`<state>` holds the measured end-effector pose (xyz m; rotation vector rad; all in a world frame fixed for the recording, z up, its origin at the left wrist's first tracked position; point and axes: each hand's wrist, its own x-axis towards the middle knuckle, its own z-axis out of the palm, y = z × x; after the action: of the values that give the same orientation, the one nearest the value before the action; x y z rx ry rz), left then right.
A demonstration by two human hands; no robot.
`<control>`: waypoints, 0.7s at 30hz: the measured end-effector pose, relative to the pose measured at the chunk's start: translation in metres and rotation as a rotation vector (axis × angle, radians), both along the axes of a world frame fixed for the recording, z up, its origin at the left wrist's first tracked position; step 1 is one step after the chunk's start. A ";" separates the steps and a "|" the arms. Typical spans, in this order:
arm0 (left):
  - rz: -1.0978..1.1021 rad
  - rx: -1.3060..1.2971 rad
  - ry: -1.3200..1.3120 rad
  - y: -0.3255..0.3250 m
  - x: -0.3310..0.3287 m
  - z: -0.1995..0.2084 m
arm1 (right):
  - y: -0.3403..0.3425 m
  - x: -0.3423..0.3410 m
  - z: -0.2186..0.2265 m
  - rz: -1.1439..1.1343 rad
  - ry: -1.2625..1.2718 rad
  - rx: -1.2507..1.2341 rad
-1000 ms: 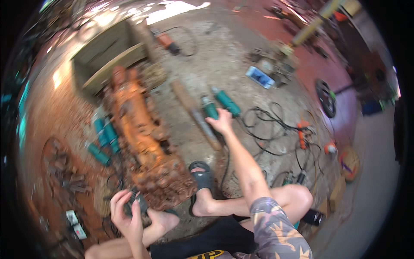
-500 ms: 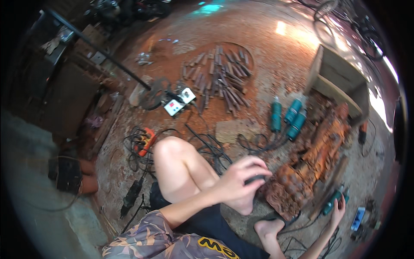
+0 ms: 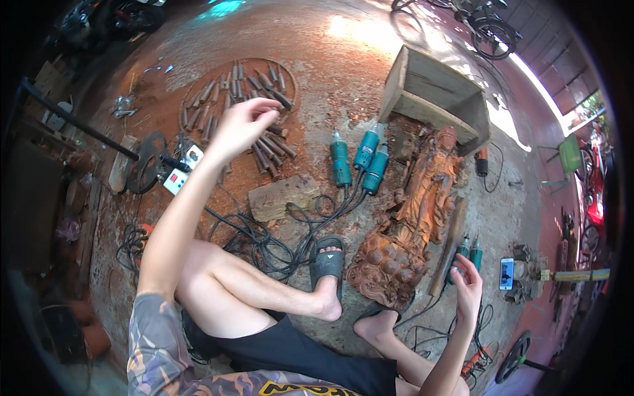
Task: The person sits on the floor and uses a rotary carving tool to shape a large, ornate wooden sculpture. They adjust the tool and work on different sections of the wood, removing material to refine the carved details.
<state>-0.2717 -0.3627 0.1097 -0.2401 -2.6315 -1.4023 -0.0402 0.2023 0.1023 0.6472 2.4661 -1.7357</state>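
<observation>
My left hand (image 3: 246, 124) is raised over a round spread of wooden-handled carving chisels (image 3: 269, 148), thumb and bent fingers apart, with nothing visible between them. On the right, my right hand (image 3: 467, 280) is open with loosely curled fingers, beside two upright green die grinders (image 3: 475, 253); whether it touches them I cannot tell. A reddish-brown carved wooden statue (image 3: 419, 214) lies between my feet and a wooden box. My left foot is in a dark slide sandal (image 3: 328, 264).
Three green die grinders (image 3: 360, 160) stand by the wooden box (image 3: 429, 86). Black cables (image 3: 254, 241) tangle near my left leg beside a flat block (image 3: 284, 196). A phone (image 3: 506, 274) is at the right, and a white power outlet (image 3: 175, 180) at the left.
My left hand has gone from a dark object by my left foot up to above the chisels. The left foot now shows in a sandal. The view has swung to the right.
</observation>
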 end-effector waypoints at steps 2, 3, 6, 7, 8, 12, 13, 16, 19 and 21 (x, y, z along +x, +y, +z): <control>-0.009 -0.139 -0.219 0.040 -0.053 -0.044 | -0.015 0.021 0.012 0.037 0.063 -0.056; -0.031 -0.225 -0.288 0.064 -0.070 -0.069 | -0.020 0.035 0.016 0.029 0.043 -0.042; 0.003 -0.177 -0.425 0.140 -0.087 -0.147 | -0.031 0.081 0.016 -0.060 -0.060 -0.104; 0.051 -0.257 -0.405 0.163 -0.084 -0.171 | -0.035 0.096 0.010 -0.102 -0.059 -0.154; 0.106 -0.347 -0.421 0.183 -0.078 -0.194 | -0.038 0.110 0.003 -0.138 -0.055 -0.207; 0.323 -0.356 -0.539 0.209 -0.076 -0.247 | -0.050 0.139 -0.031 -0.258 -0.138 -0.240; 0.347 -0.332 -0.554 0.210 -0.079 -0.253 | -0.053 0.140 -0.039 -0.296 -0.160 -0.305; 0.349 -0.286 -0.595 0.213 -0.089 -0.258 | -0.059 0.136 -0.056 -0.276 -0.180 -0.357; 0.391 -0.302 -0.574 0.223 -0.094 -0.258 | -0.060 0.127 -0.062 -0.191 -0.156 -0.388; 0.397 -0.313 -0.625 0.229 -0.097 -0.258 | -0.059 0.123 -0.063 -0.156 -0.177 -0.334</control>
<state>-0.3687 -0.1334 -0.1478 0.7719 -3.1226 -1.0441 0.0830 0.1437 0.0394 0.9273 1.9947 -1.9841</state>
